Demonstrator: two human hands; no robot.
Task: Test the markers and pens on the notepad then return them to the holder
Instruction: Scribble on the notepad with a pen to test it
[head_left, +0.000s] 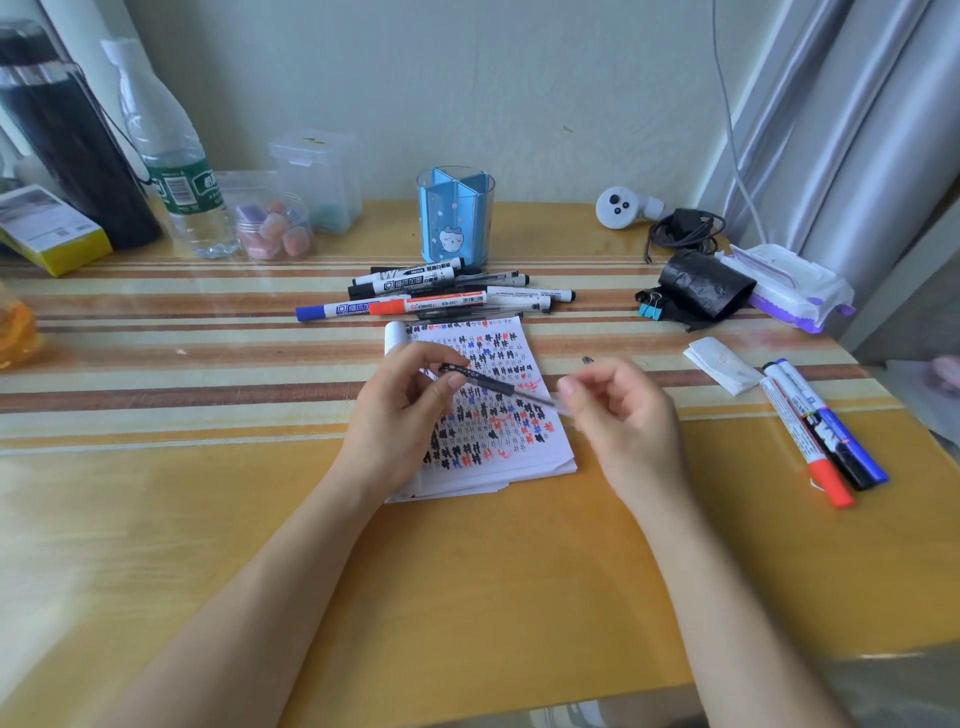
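Soft, even daylight fills the scene, bright and a little washed out. The glossy table throws pale glare to the left of the notepad and below it. Shadows are faint and soft-edged. Over the notepad, the right hand and the clear end of the pen are smeared by motion. Far left of the notepad the bottle leans with lens distortion, and far right the curtain bows.

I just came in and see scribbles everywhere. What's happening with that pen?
A person holds a black pen over the notepad: the left hand grips one end and the right hand pinches its clear end. The notepad is full of black, blue and red marks. A pile of markers and pens lies before the blue holder, and three markers lie at the right.
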